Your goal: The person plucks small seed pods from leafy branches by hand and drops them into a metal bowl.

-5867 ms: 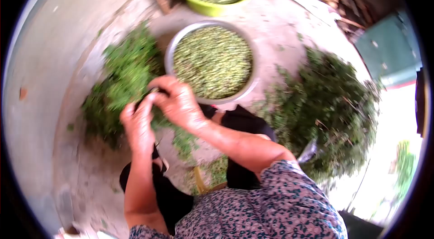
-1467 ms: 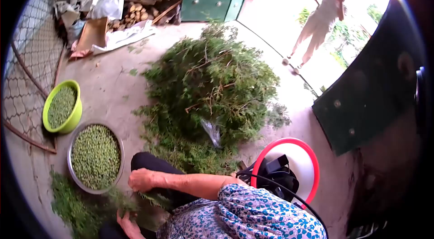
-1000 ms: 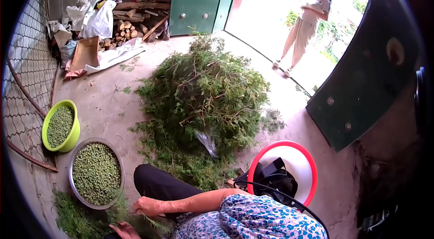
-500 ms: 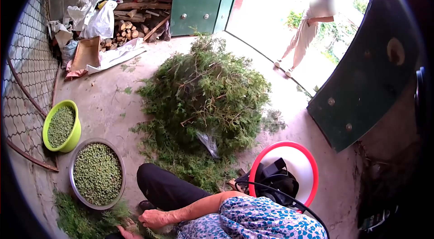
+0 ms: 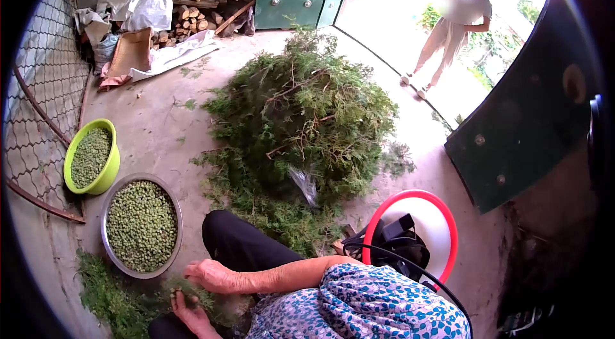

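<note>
Below the steel bowl, both hands meet around a small green evergreen sprig (image 5: 187, 288). My left hand (image 5: 191, 317) holds the sprig from below with its fingers partly curled. My right hand (image 5: 213, 275) is closed, back upward, at the sprig's upper side; its fingertips are hidden, so what it pinches does not show. Just up and left of the hands stands the wide steel bowl (image 5: 178, 236), filled with small round green cones or berries. More cut evergreen sprigs (image 5: 106, 294) lie on the floor left of my hands.
A big heap of evergreen branches (image 5: 307, 121) covers the middle floor. A lime-green basin (image 5: 106, 175) holds more green pieces. At right, a red-rimmed white bucket (image 5: 435, 236) contains black gear and a cable. Firewood (image 5: 192, 22) lies at the back; a person (image 5: 448, 38) stands in the doorway.
Both hands have risen a little toward the steel bowl, and the left hand shows more fully with the sprig. The view has tilted slightly. The person in the doorway has raised an arm.
</note>
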